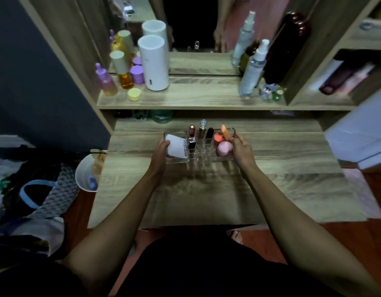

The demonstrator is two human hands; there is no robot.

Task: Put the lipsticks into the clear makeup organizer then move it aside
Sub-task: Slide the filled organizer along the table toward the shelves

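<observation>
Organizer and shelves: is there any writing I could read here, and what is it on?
"4u2skin", as best it reads, partly blurred: on the white tube lying in the organizer's left compartment.
Green jar under the shelf: pale lettering, too blurred to read.
White canister: only a small dark mark, no legible text.
Spray bottles, lipsticks: no readable labels.

Beyond my hands on the shelf stand a white cylinder [154, 63], purple-capped bottles [105, 79] and clear spray bottles [252, 69], while left of my arm sits a plastic cup [86, 173].
</observation>
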